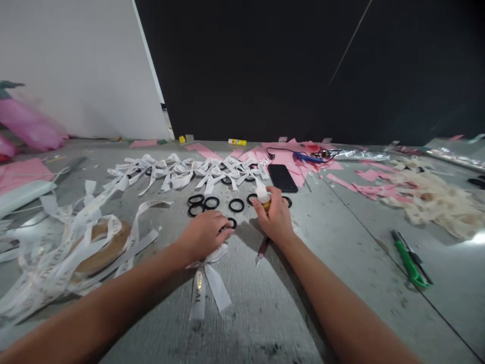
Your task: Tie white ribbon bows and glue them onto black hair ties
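Note:
My right hand [276,215] is closed round a small glue bottle [264,196] with a white nozzle and a yellow-brown body, held upright. My left hand [206,232] is closed at a black ring [231,223], which shows between its thumb and fingers. Just below that hand lies a white ribbon bow [206,283] with gold lettering, its knot partly hidden by the hand. Several more black rings, one of them a loose ring [237,205], lie beyond my hands. A thin pointed tool [262,250] rests under my right wrist.
Finished white bows [182,172] form a row farther back, beside a black phone [283,178]. On the left, loose printed ribbon [49,273] tangles over a brown roll [100,250]. A green cutter [411,263], cream fabric [439,202] and pink scraps [386,187] lie right.

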The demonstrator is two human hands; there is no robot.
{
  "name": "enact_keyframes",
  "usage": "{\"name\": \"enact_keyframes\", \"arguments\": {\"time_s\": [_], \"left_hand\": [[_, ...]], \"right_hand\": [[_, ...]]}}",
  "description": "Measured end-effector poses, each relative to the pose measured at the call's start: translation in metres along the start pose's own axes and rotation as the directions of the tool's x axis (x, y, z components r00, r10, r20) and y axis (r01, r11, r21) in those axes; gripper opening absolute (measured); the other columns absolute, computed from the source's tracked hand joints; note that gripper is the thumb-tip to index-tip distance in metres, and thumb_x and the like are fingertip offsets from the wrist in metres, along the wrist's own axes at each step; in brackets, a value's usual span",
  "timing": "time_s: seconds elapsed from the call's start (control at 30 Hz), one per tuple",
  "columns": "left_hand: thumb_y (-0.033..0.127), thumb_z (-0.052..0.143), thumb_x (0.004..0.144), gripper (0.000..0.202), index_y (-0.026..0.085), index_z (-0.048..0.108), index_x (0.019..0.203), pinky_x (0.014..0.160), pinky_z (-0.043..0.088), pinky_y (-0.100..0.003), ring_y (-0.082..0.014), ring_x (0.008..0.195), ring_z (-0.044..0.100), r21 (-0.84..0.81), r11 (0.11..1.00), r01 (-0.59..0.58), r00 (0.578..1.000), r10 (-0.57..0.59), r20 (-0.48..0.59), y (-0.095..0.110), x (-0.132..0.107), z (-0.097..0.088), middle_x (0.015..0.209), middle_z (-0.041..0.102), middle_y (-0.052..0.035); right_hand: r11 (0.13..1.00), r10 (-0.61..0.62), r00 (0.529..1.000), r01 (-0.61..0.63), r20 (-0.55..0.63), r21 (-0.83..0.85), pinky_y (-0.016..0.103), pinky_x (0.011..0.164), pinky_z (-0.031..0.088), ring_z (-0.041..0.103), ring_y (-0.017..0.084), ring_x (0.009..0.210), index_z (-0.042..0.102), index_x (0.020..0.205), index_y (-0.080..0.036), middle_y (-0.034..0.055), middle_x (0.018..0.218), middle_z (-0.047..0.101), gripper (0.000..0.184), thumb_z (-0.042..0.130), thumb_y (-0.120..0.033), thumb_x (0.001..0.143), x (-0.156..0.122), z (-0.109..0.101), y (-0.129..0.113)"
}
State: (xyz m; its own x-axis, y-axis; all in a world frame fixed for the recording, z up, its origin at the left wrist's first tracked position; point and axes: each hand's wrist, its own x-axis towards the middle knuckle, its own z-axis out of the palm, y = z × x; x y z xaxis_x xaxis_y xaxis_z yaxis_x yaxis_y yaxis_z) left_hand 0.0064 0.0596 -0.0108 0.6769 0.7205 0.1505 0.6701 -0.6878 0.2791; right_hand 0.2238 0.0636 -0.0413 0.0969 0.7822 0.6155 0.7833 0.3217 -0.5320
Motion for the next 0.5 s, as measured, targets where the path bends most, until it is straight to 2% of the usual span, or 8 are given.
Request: {"name": "enact_keyframes", "arguments": {"time_s": [0.07, 0.13, 0.2, 0.27, 0.33, 0.4, 0.5], "left_hand": [[0.036, 0.051, 0.094, 0.025, 0.016, 0.065, 0.099, 0.086, 0.044, -0.036, -0.0220, 0.095, 0.058, -0.091, 0.996, 0.000, 0.996, -0.008, -0.086, -0.001, -0.006, 0.006, 0.096, 0.066, -0.0068], [0.030, 0.048, 0.095, 0.023, 0.015, 0.064, 0.099, 0.089, 0.043, -0.036, -0.0214, 0.096, 0.057, -0.142, 0.990, -0.009, 0.989, -0.012, -0.146, -0.007, -0.010, 0.011, 0.098, 0.065, -0.0075], [0.023, 0.048, 0.094, 0.019, 0.015, 0.065, 0.098, 0.090, 0.043, -0.038, -0.0219, 0.098, 0.056, -0.154, 0.987, -0.043, 0.991, 0.023, -0.130, -0.013, -0.013, 0.014, 0.101, 0.065, -0.0078], [0.021, 0.051, 0.092, 0.017, 0.016, 0.067, 0.098, 0.090, 0.042, -0.040, -0.0233, 0.100, 0.056, -0.141, 0.986, -0.087, 0.993, 0.075, -0.090, -0.018, -0.014, 0.015, 0.104, 0.066, -0.0072], [0.023, 0.054, 0.091, 0.017, 0.019, 0.069, 0.097, 0.088, 0.042, -0.042, -0.0242, 0.100, 0.056, -0.123, 0.986, -0.109, 0.992, 0.100, -0.081, -0.019, -0.014, 0.015, 0.103, 0.067, -0.0060], [0.027, 0.056, 0.091, 0.016, 0.020, 0.070, 0.094, 0.084, 0.042, -0.042, -0.0242, 0.095, 0.057, -0.113, 0.986, -0.120, 0.990, 0.111, -0.085, -0.018, -0.013, 0.017, 0.097, 0.067, -0.0056], [0.032, 0.060, 0.089, 0.018, 0.018, 0.070, 0.096, 0.079, 0.042, -0.041, -0.0237, 0.088, 0.057, -0.126, 0.981, -0.150, 0.986, 0.139, -0.094, -0.016, -0.013, 0.020, 0.091, 0.067, -0.0059]], "right_hand": [[0.995, 0.069, 0.998, -0.068, -0.007, 0.069, 0.041, 0.072, 0.044, 0.060, 0.024, 0.072, 0.042, 0.116, -0.017, 0.0081, 0.084, 0.064, 0.039, 0.049, -0.047, 0.090, -0.001, -0.003, -0.004], [0.975, 0.149, 0.989, -0.151, 0.027, 0.163, 0.037, 0.064, 0.044, 0.057, 0.021, 0.064, 0.039, 0.116, -0.019, 0.0048, 0.079, 0.061, 0.036, 0.049, -0.043, 0.091, -0.003, -0.008, -0.007], [0.944, 0.181, 0.975, -0.209, 0.133, 0.253, 0.033, 0.057, 0.042, 0.053, 0.017, 0.057, 0.039, 0.113, -0.022, 0.0013, 0.075, 0.059, 0.033, 0.052, -0.041, 0.090, -0.006, -0.013, -0.008], [0.914, 0.155, 0.957, -0.233, 0.244, 0.332, 0.030, 0.054, 0.040, 0.051, 0.015, 0.056, 0.044, 0.108, -0.023, -0.0008, 0.073, 0.058, 0.033, 0.062, -0.039, 0.085, -0.010, -0.018, -0.005], [0.861, 0.165, 0.945, -0.278, 0.284, 0.426, 0.028, 0.054, 0.040, 0.051, 0.014, 0.060, 0.053, 0.099, -0.023, -0.0005, 0.075, 0.058, 0.032, 0.071, -0.038, 0.078, -0.012, -0.020, 0.001], [0.747, 0.253, 0.927, -0.370, 0.278, 0.552, 0.027, 0.054, 0.041, 0.051, 0.013, 0.062, 0.060, 0.092, -0.022, -0.0001, 0.076, 0.058, 0.030, 0.077, -0.036, 0.072, -0.013, -0.021, 0.006], [0.453, 0.406, 0.852, -0.502, 0.331, 0.737, 0.025, 0.049, 0.038, 0.046, 0.010, 0.057, 0.067, 0.092, -0.023, -0.0020, 0.071, 0.054, 0.031, 0.082, -0.035, 0.067, -0.013, -0.020, 0.012]]}}
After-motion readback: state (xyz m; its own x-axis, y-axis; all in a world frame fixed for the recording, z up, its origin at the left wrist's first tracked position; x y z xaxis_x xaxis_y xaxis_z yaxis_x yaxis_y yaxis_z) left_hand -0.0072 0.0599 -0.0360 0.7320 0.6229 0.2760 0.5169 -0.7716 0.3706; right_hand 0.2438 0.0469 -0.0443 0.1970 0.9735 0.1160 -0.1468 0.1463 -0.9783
